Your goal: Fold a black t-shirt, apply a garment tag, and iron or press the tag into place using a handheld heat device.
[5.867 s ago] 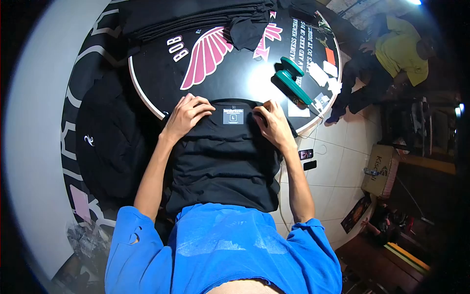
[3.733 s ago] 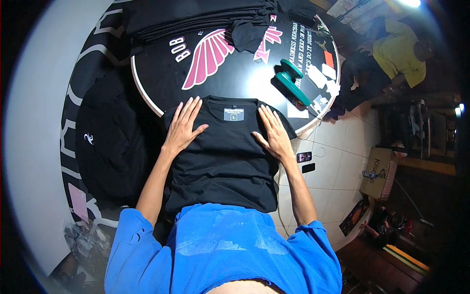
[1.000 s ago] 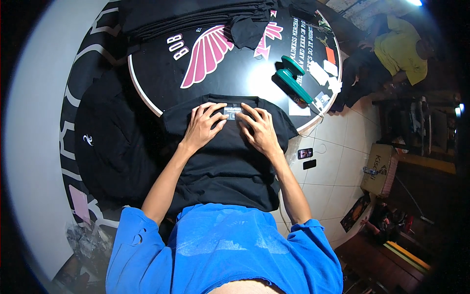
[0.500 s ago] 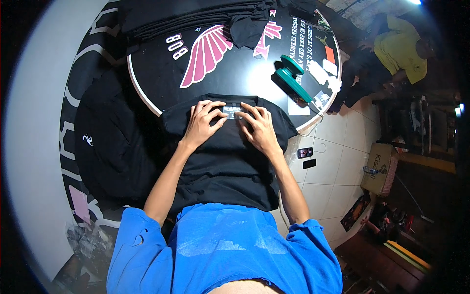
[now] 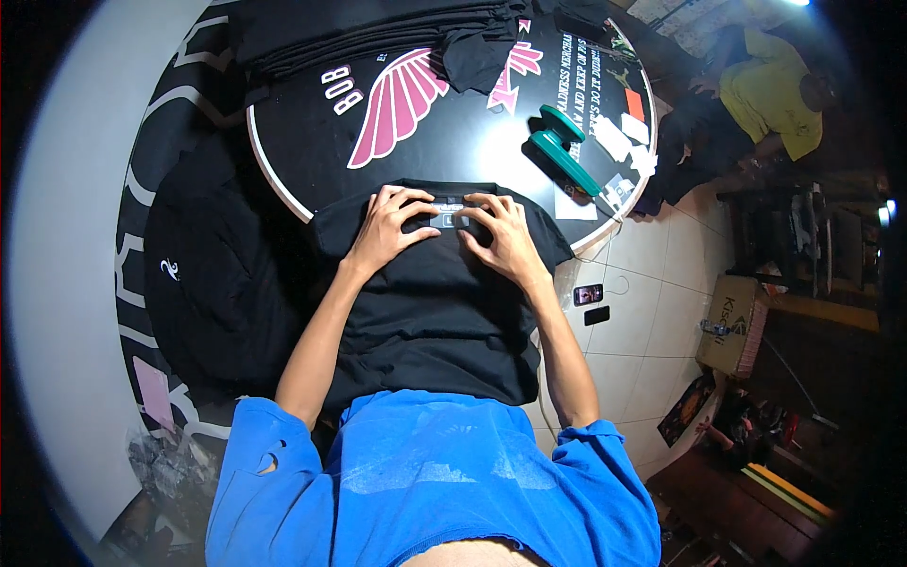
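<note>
A black garment (image 5: 435, 293), apparently a shirt, lies spread over the near edge of the round black table (image 5: 312, 132) and down to my lap. Near its top edge is a small rectangular label (image 5: 449, 220) with pale print. My left hand (image 5: 387, 227) is at the label's left side, index fingertip and thumb tip apart at its edge. On the other side my right hand (image 5: 499, 234) has bent, parted fingers, with the index and thumb close to the label's right edge. Both palms are raised a little off the cloth.
A teal hand tool with a rounded handle (image 5: 564, 161) rests on the table's right, near white paper pieces (image 5: 614, 139). Folded black garments (image 5: 378, 33) are stacked at the back. Two phones (image 5: 589, 295) lie on the tiled floor. A person in a yellow shirt (image 5: 770, 94) sits at far right.
My left thumb and index finger have spread further apart at the label. My right fingers have shifted slightly, and more of the label shows between the hands. The garment stays in place.
</note>
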Available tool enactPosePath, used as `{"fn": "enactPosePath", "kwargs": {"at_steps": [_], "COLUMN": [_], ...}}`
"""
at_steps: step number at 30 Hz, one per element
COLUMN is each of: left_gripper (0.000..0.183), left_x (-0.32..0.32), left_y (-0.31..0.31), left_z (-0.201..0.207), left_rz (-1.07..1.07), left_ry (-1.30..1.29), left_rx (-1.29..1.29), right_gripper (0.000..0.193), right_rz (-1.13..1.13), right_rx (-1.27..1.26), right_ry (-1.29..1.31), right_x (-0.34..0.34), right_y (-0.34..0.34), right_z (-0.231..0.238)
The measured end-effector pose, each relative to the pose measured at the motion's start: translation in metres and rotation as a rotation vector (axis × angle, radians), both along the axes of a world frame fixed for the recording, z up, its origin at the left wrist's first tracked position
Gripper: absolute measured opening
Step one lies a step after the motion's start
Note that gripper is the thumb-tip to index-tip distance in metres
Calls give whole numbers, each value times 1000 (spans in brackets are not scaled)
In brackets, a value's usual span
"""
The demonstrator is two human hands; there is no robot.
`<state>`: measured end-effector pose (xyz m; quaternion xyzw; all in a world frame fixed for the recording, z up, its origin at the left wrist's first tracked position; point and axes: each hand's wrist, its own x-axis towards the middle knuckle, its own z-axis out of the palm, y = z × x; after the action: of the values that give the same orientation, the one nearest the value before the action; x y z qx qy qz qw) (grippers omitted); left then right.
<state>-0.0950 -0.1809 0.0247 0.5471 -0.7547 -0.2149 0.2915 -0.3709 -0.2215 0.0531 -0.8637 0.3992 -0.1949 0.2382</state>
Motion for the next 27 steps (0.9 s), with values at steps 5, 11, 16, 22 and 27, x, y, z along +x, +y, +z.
{"fn": "enactPosePath", "kwargs": {"at_steps": [5,11,16,22,27], "left_gripper": [43,30,27,109,142], "left_x": [-1,4,31,54,56], "left_y": [-6,-7,19,41,39], "left_z": [13,23,26,13,5], "left_rz": [-12,68,174,82,35], "left_ry": [5,291,181,-271,-367], "left_rx": [56,-77,-86,25,72], "right_gripper": [41,35,37,84,114], "right_rz": [15,-37,-160,-66,-55], "right_rx": [-8,19,-54,-70,-1], "right_ry": [49,-36,-152,60,86], "right_x": [5,10,-11,-31,-35], "right_y": [-3,-2,5,22,20], "right_z": [8,17,6,-2,-7]}}
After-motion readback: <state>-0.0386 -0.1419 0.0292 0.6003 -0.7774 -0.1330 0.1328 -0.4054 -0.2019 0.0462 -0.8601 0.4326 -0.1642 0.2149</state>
